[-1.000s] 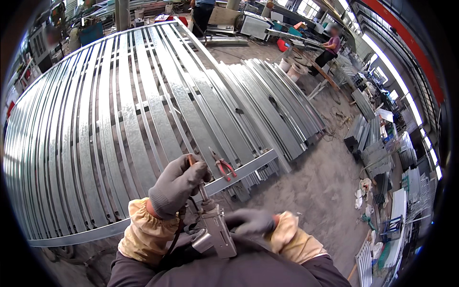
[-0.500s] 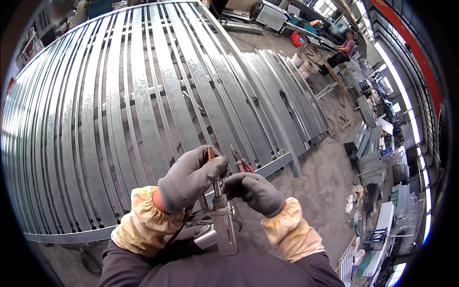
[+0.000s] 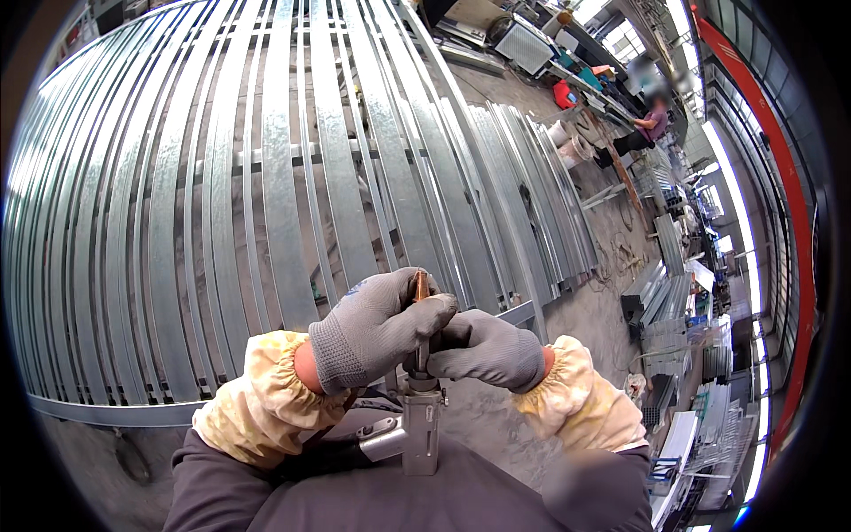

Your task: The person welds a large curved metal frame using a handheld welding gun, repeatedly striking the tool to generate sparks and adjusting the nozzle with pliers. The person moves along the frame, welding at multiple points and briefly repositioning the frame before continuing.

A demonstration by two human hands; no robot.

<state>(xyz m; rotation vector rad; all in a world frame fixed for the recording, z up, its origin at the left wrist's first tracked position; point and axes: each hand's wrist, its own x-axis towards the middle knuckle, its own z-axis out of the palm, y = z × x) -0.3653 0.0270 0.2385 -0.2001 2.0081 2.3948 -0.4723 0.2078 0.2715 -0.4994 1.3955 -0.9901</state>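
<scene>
A welding torch with a boxy silver metal body (image 3: 421, 434) stands upright against my front, its narrow shaft pointing up and away. My left hand (image 3: 377, 328), in a grey glove, pinches the copper-coloured nozzle (image 3: 421, 285) at the shaft's top between thumb and fingers. Close against it, my right hand (image 3: 492, 350), also in a grey glove, has its fingers closed round the shaft just below. Its fingertips are partly hidden behind the shaft and the left hand. A silver side piece (image 3: 381, 439) juts left from the torch body. Yellowish sleeve covers wrap both forearms.
A large frame of long galvanized metal strips (image 3: 284, 177) fills the left and far side, with more strips (image 3: 532, 204) stacked at its right. A co-worker (image 3: 651, 124) stands far right near buckets (image 3: 574, 151). Metal stock (image 3: 678, 337) is piled along the right.
My right hand has moved left and closed on the torch shaft. My left hand stays on the nozzle. The view has shifted, and the red-handled pliers on the frame no longer show.
</scene>
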